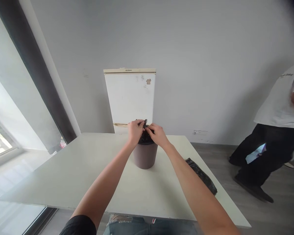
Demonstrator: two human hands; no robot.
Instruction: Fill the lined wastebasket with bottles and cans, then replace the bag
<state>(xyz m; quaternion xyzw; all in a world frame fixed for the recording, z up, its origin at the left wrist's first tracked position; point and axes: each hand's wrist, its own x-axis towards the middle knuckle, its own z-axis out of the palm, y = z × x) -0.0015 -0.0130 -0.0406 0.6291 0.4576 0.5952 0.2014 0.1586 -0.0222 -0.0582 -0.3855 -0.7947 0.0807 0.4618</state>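
Note:
A brownish-purple bin point(145, 156) stands upright on the white table point(88, 169). Black plastic bag material point(145, 137) fills its mouth and rises above the rim in a gathered bunch. My left hand point(135, 130) pinches the bunch from the left, fingers closed on it. From the right, my right hand point(157, 133) also grips the black plastic between thumb and fingers. Both hands are close together above the bin. Another folded black plastic bag point(203, 176) lies near the table's right edge, beside my right forearm.
A white fridge point(129, 98) stands behind the table against the grey wall. At the far right a person in a white shirt point(279, 101) and dark trousers is on the floor beyond the table. A window is at the left.

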